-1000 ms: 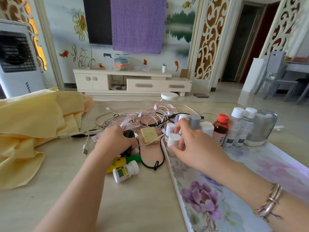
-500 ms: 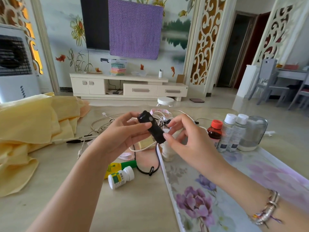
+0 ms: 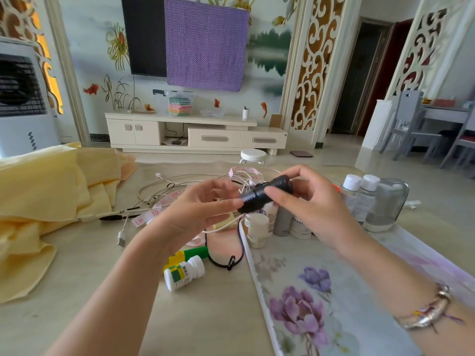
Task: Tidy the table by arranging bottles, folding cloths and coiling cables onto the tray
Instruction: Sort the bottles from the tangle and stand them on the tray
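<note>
Since a moment ago, both hands are turning the black flashlight (image 3: 264,195) from steep to nearly level above the cables (image 3: 180,186). Left hand (image 3: 195,214) is pinching its lower end while right hand (image 3: 308,204) is gripping its head beside the floral tray (image 3: 334,291).

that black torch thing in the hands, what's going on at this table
A person is holding a small black torch up above the table with both hands: the right hand grips the wider end and the left hand pinches the other. A few small bottles already stand at the far end of the floral tray. A white pill bottle lies on its side off the tray, the cables are still tangled, and the yellow cloth is unfolded.
</note>
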The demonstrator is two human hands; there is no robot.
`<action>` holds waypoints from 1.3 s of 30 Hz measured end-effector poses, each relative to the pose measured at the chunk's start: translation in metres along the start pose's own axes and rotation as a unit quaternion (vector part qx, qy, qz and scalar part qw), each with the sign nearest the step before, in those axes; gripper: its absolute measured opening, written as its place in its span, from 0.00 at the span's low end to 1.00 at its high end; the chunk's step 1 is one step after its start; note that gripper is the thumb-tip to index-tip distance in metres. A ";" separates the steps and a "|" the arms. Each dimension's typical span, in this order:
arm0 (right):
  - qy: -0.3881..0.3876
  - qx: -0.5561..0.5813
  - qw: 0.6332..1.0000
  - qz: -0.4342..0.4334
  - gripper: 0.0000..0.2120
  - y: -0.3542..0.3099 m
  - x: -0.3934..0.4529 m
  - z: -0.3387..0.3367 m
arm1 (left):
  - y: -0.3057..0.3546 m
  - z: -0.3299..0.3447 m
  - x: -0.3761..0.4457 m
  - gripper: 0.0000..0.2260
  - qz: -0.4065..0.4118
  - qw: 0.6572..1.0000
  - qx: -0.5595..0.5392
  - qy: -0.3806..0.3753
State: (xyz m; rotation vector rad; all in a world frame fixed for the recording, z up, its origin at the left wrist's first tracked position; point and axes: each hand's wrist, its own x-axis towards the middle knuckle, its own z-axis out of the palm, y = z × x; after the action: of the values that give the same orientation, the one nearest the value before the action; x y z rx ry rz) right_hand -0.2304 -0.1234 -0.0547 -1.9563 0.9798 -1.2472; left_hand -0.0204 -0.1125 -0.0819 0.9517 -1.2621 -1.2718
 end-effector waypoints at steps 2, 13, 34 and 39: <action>0.014 -0.029 0.999 -0.009 0.14 0.000 0.001 -0.009 | -0.006 -0.001 0.003 0.16 -0.017 0.991 0.119 0.052; -0.019 -0.353 0.935 0.039 0.13 0.029 -0.008 -0.009 | -0.040 -0.022 0.014 0.07 0.001 0.855 0.483 0.189; -0.018 -0.410 0.912 -0.020 0.21 0.036 -0.011 0.001 | -0.044 -0.016 0.017 0.11 -0.022 0.861 0.476 0.178; 0.005 -0.425 0.904 -0.040 0.22 0.032 -0.013 -0.001 | -0.037 -0.025 0.017 0.06 -0.034 0.876 0.437 0.204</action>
State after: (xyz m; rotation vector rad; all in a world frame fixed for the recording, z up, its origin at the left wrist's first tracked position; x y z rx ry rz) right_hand -0.2436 -0.1296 -0.0857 -2.6465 1.6542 -0.9309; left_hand -0.0033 -0.1373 -0.1190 1.8031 -1.4672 -0.4399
